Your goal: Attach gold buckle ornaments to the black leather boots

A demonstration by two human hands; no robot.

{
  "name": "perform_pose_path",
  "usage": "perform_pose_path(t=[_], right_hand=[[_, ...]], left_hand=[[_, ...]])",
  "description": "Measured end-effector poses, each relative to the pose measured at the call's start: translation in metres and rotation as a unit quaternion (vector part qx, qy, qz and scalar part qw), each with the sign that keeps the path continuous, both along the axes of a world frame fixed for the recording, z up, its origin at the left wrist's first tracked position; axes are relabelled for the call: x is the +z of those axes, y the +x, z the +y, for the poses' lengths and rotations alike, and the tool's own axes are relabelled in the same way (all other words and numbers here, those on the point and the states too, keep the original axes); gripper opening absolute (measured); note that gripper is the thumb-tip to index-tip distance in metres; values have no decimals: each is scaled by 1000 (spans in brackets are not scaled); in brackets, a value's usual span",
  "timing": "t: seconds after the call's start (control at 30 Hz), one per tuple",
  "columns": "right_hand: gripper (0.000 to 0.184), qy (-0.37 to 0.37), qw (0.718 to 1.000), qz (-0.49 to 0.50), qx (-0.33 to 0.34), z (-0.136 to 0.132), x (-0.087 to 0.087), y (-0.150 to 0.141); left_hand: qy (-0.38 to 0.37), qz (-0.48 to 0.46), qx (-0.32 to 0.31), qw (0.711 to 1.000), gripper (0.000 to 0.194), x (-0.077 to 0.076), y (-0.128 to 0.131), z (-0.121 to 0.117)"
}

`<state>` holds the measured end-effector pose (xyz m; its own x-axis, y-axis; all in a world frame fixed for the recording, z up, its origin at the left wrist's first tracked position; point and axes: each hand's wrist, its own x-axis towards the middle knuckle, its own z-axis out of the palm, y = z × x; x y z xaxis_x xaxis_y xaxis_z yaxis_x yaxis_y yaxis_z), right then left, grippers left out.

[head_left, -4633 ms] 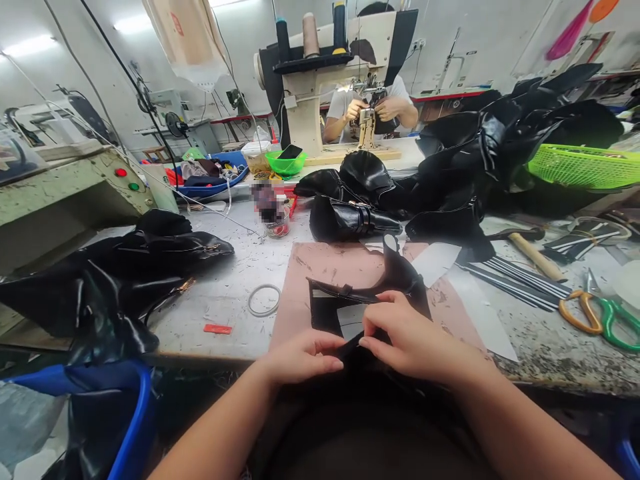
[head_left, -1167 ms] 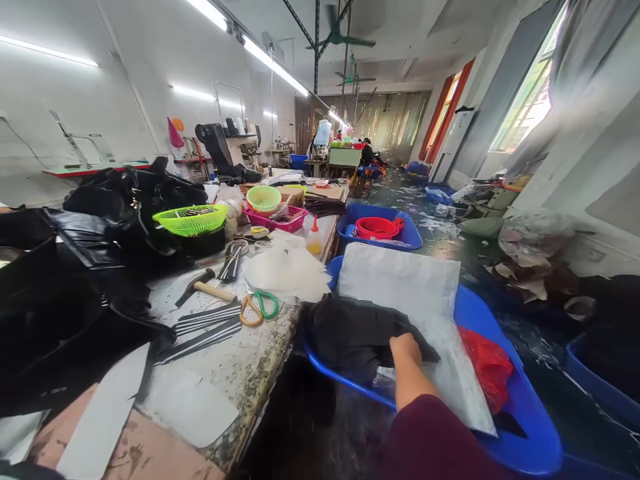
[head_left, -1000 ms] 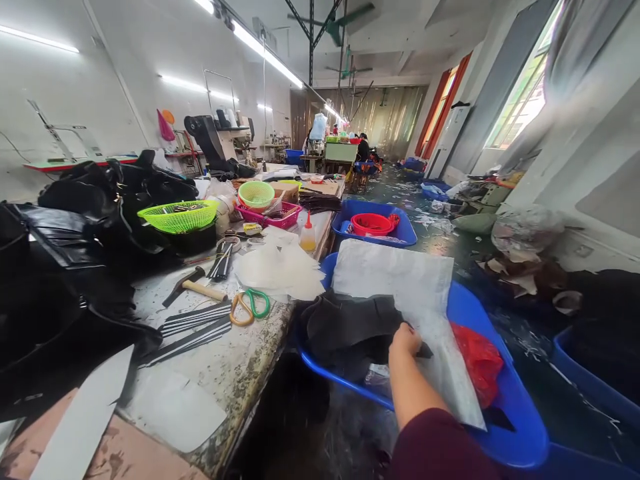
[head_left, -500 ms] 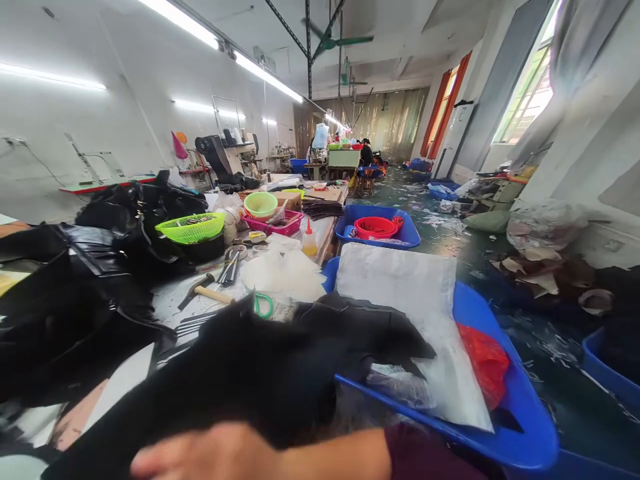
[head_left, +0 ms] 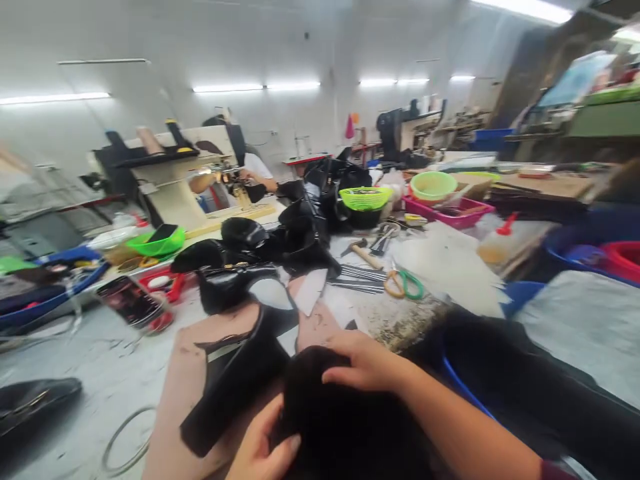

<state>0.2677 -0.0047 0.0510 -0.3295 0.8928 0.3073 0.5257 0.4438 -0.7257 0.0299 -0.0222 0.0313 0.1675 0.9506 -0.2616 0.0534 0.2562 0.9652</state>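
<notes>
A piece of black fabric [head_left: 345,420] lies bunched at the near edge of the worktable, and both hands grip it. My right hand [head_left: 363,363] presses its top with curled fingers. My left hand [head_left: 263,450] pinches its lower left edge. Just to the left, a black leather cut piece [head_left: 235,380] rests on a pinkish cutting mat [head_left: 187,373]. The picture is smeared by motion.
Black leather boot parts [head_left: 260,257] pile up behind the mat. Scissors [head_left: 403,283], a hammer [head_left: 363,253], green baskets [head_left: 365,197] and a glue bottle [head_left: 495,243] lie to the right. A blue tub [head_left: 525,293] stands beside the table. Another person works at a sewing machine [head_left: 170,180].
My right hand pulled the black fabric out of the blue tub and carried it left onto the table. The view swung back left to the mat, and my left hand has come onto the fabric.
</notes>
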Motion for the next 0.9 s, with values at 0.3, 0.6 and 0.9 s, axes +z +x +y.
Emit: perform_pose_path(t=[0.3,0.6,0.9], right_hand=[[35,102,983,-66,-141,-4,5,1],[30,273,914,-234,187,-33,64,-52],[17,226,928,-279,98,-26,69,-15]], left_hand=[[-65,-166,79,981,53,-19,-56,-25],[277,216,-99,931,90,44,-66,-16],[400,247,-149,870,12,71,-91,-19]])
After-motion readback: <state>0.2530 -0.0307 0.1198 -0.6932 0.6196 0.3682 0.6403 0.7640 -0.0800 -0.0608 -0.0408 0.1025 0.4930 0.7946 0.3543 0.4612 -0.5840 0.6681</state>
